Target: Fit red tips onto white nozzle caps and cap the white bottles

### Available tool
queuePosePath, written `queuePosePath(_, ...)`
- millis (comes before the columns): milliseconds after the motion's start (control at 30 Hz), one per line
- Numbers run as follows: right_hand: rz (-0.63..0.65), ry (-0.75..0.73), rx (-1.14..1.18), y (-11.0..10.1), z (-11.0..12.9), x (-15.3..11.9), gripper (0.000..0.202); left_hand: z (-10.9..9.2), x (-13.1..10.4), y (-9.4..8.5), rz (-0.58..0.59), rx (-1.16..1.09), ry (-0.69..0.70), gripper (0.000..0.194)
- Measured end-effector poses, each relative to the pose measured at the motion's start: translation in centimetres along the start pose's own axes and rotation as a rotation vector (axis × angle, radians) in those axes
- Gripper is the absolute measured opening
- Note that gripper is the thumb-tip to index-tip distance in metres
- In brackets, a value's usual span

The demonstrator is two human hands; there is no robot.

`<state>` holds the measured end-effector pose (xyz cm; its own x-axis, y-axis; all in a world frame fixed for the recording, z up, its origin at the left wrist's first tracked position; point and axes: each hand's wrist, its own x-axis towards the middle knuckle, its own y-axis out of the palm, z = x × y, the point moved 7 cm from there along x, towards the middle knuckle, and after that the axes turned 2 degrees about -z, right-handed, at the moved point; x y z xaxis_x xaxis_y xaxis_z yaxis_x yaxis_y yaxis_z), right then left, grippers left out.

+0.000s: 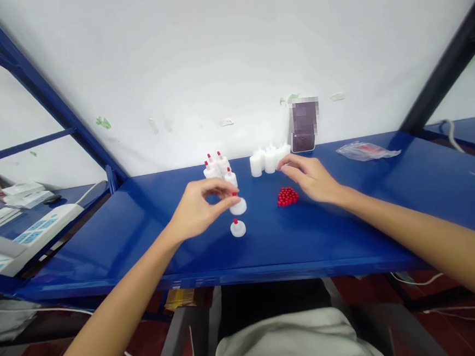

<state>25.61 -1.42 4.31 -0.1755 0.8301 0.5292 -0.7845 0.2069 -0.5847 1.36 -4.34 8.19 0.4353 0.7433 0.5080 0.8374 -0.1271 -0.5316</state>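
My left hand (194, 209) pinches thumb and fingertips around the small red cap (234, 194) of a white bottle (238, 207), which appears to rest on the blue table. Just nearer to me stands another red-capped white bottle (238, 230). Beyond the left hand is a group of white bottles with red caps (219, 167). My right hand (313, 177) hovers with fingers curved and a little apart, its fingertips beside white bottles without red caps (269, 162). Below that hand lies a pile of loose small red caps (287, 196).
The blue table (178, 265) ends at a white wall. A dark tablet-like panel (303, 140), partly pixelated, leans there. Clear plastic bags (367, 150) lie at the right. A white power strip (36, 237) and blue metal frame posts (67, 109) stand at the left.
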Motion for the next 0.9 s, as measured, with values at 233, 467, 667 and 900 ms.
queuePosePath(233, -0.148, 0.068, -0.104, -1.3, -1.5, 0.9, 0.030, 2.6, -2.7, 2.2, 0.214, 0.104, -0.076, 0.016)
queuePosePath(467, -0.269, 0.116, -0.114, -2.8, -2.1, 1.0, 0.026, 2.5, -3.9, 2.4, 0.238, 0.132, -0.042, 0.019)
queuePosePath(667, -0.257, 0.165, -0.234, -2.9, -4.2, 1.6, 0.024, 3.2, -3.8, 3.8, 0.401, 0.163, -0.132, 0.027)
queuePosePath(900, -0.215, 0.218, -0.318, -3.4, -8.0, 3.9, 0.023, 2.5, -3.2, 3.4, 0.360, 0.223, -0.006, 0.027)
